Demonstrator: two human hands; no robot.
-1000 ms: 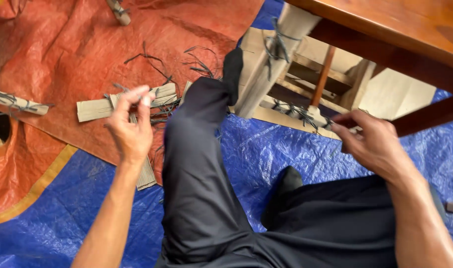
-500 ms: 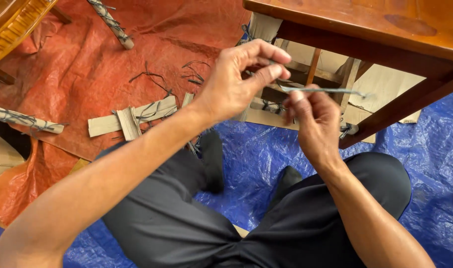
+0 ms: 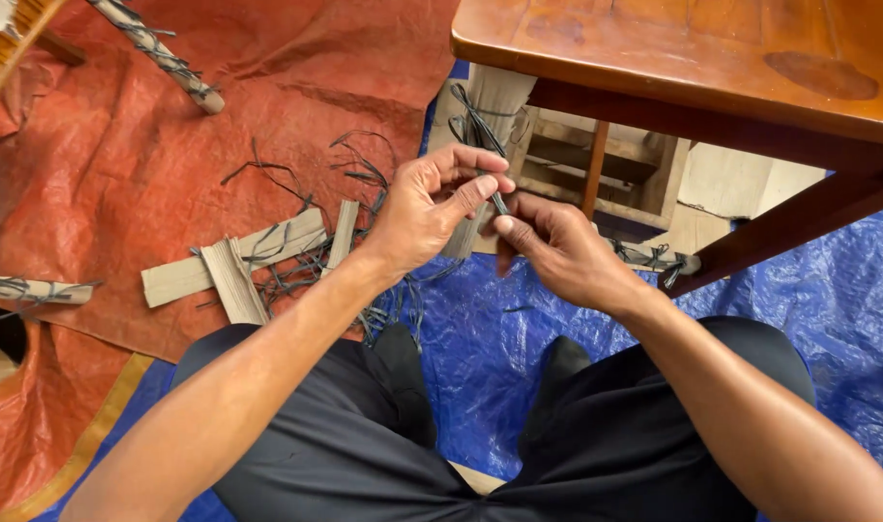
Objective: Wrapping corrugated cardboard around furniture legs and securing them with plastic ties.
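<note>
Head view, looking down at a seated person, legs in dark trousers [image 3: 364, 454] spread on the floor.

Both hands are brought together at centre frame, just below the edge of a wooden bench [image 3: 673, 58] that fills the upper right. A thin dark strip [image 3: 500, 202] is pinched between thumb and forefinger of the left hand [image 3: 427, 208]; the grip is closed on it. The right hand [image 3: 557, 253] is closed on the same strip from below, fingertips nearly touching those of the left. The strip appears to be held taut between the two grips, at chest height and clear of the floor, presumably so that it can be worked with the fingertips. Its upper end cannot be traced with certainty against the bundle behind it.

Behind the hands, under the bench, a pale bundle [image 3: 499, 97] tied with dark strips is seen, beside a slim rod [image 3: 594, 169] and a pale wooden frame [image 3: 644, 159].

At left centre, flat pale slats [image 3: 233, 266] are crossed on an orange tarp [image 3: 122, 174], with loose dark strips [image 3: 296, 261] scattered over them. A wrapped stick [image 3: 156, 48] lies at the upper left; another wrapped piece [image 3: 26, 288] is at the left edge. A blue tarp [image 3: 480, 358] covers the floor between the legs and to the right.

Nothing lies between the hands and the bundle; the bench's slanting brace [image 3: 799, 217] runs close on the right.
</note>
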